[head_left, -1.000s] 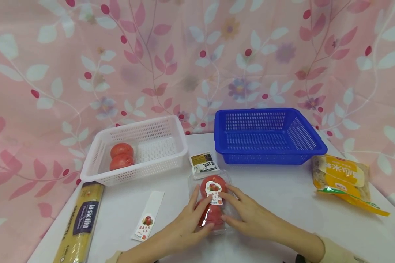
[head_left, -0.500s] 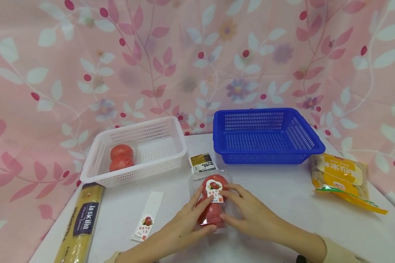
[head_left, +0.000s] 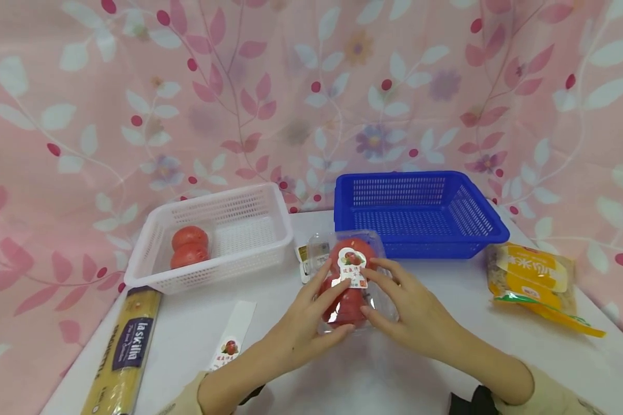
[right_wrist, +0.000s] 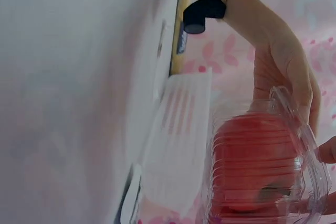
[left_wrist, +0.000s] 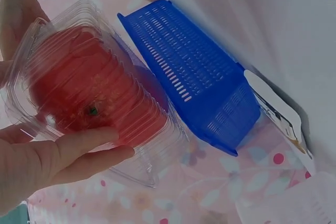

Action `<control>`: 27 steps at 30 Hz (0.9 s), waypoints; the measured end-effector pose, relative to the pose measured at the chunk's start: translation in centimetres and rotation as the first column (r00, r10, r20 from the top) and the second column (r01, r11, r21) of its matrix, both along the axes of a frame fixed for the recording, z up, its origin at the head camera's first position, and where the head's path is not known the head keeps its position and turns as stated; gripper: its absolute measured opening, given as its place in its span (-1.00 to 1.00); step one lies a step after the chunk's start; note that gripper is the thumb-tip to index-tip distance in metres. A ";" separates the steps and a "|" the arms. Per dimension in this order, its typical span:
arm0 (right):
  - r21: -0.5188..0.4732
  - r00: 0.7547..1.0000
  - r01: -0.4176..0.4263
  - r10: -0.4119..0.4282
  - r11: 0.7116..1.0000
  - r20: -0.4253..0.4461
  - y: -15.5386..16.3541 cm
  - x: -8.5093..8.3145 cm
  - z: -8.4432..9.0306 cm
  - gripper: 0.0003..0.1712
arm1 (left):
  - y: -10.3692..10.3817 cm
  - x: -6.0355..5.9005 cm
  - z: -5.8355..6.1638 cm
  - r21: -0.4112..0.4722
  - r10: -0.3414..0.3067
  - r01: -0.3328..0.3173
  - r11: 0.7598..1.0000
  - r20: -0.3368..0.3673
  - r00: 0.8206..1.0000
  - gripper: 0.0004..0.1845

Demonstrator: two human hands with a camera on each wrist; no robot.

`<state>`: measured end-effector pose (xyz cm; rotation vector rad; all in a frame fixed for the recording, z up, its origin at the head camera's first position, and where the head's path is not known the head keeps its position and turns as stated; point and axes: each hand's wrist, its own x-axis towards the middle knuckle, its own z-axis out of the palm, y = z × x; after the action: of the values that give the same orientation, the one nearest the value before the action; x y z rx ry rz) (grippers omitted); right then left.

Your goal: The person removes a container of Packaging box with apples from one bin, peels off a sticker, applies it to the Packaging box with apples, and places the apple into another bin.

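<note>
Both hands hold a clear plastic box of tomatoes (head_left: 349,311), raised off the table. The left hand (head_left: 308,317) grips its left side and the right hand (head_left: 417,308) its right side, fingertips near a white label (head_left: 352,268) with a fruit picture on top. Red tomato (left_wrist: 86,82) with a green stem spot shows through the ribbed underside in the left wrist view. A small white packet (head_left: 303,259) is partly hidden behind the box. The box's far right corner overlaps the front of the blue basket (head_left: 426,249) in the head view.
A white basket (head_left: 244,259) with two tomatoes (head_left: 189,248) stands at the back left. On the left lie a spaghetti pack (head_left: 127,346) and a label strip (head_left: 236,328), partly covered by the left forearm. A yellow bag (head_left: 535,282) lies on the right.
Both hands have lifted the box of tomatoes off the table and carried it away from the body, slightly right. It now covers much of the small white packet.
</note>
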<state>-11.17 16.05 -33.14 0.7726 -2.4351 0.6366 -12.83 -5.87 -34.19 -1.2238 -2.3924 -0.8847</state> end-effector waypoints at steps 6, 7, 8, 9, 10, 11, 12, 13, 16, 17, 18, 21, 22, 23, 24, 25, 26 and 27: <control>-0.016 0.999 0.045 -0.044 0.999 0.030 1.6 -1.0 1.2 -0.39 | 1.9 -2.0 0.9 0.063 -0.045 0.049 0.997 -0.066 0.997 -0.34; -0.017 0.999 0.049 -0.048 0.999 0.025 1.9 -1.2 1.3 -0.39 | 2.2 -2.5 1.0 0.073 -0.052 0.057 0.996 -0.072 0.996 -0.34; -0.020 0.998 0.055 -0.054 0.998 0.018 2.2 -1.5 1.5 -0.39 | 2.6 -2.9 1.2 0.083 -0.062 0.068 0.994 -0.076 0.995 -0.34; -0.026 0.998 0.058 -0.058 0.998 0.007 2.6 -1.8 1.6 -0.39 | 2.9 -3.4 1.3 0.090 -0.066 0.073 0.993 -0.076 0.995 -0.35; -0.032 0.998 0.061 -0.061 0.998 -0.004 2.9 -2.2 1.7 -0.39 | 3.3 -3.9 1.4 0.100 -0.073 0.081 0.992 -0.076 0.994 -0.35; -0.039 0.998 0.065 -0.066 0.997 -0.012 3.1 -2.5 1.8 -0.40 | 3.7 -4.5 1.5 0.112 -0.081 0.089 0.990 -0.074 0.994 -0.36; -0.049 0.997 0.069 -0.070 0.996 -0.022 3.4 -2.9 1.9 -0.40 | 4.1 -5.0 1.6 0.121 -0.086 0.094 0.988 -0.070 0.994 -0.37; -0.061 0.997 0.071 -0.073 0.996 -0.025 3.6 -3.3 1.9 -0.41 | 4.5 -5.5 1.7 0.132 -0.087 0.095 0.987 -0.070 0.994 -0.38; -0.097 0.996 0.081 -0.083 0.992 -0.017 4.3 -4.5 2.0 -0.44 | 5.6 -7.0 1.9 0.170 -0.079 0.091 0.981 -0.075 0.994 -0.41; -0.109 0.996 0.087 -0.089 0.990 -0.011 4.5 -4.9 2.0 -0.46 | 6.0 -7.4 1.9 0.179 -0.076 0.088 0.980 -0.075 0.994 -0.41; -0.118 0.995 0.096 -0.097 0.988 -0.006 4.8 -5.3 2.1 -0.46 | 6.5 -7.9 1.9 0.191 -0.077 0.089 0.978 -0.072 0.994 -0.42; -0.139 0.991 0.135 -0.135 0.981 0.013 5.8 -6.4 2.3 -0.48 | 8.1 -9.4 2.0 0.212 -0.090 0.101 0.972 -0.058 0.994 -0.44; -0.145 0.989 0.150 -0.149 0.978 0.019 6.2 -6.8 2.4 -0.48 | 8.8 -9.9 2.0 0.214 -0.095 0.105 0.971 -0.055 0.994 -0.44; -0.151 0.986 0.164 -0.162 0.975 0.022 6.6 -7.1 2.6 -0.48 | 9.4 -10.4 2.1 0.217 -0.099 0.108 0.970 -0.051 0.994 -0.44; -0.155 0.984 0.178 -0.175 0.972 0.027 7.1 -7.5 2.7 -0.48 | 10.0 -10.9 2.2 0.217 -0.102 0.110 0.970 -0.048 0.994 -0.45; -0.158 0.981 0.192 -0.188 0.969 0.035 7.5 -7.9 2.9 -0.49 | 10.7 -11.4 2.3 0.218 -0.102 0.109 0.970 -0.042 0.994 -0.45; -0.160 0.979 0.205 -0.201 0.966 0.040 8.0 -8.3 3.0 -0.49 | 11.3 -11.9 2.4 0.219 -0.101 0.107 0.970 -0.037 0.994 -0.45; -0.162 0.976 0.216 -0.212 0.963 0.041 8.4 -8.7 3.2 -0.49 | 12.0 -12.4 2.4 0.218 -0.098 0.103 0.971 -0.034 0.995 -0.45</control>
<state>-19.89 24.50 -29.96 0.4299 -2.4068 0.7536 -25.18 6.11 -31.79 -1.2686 -2.1621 -1.1255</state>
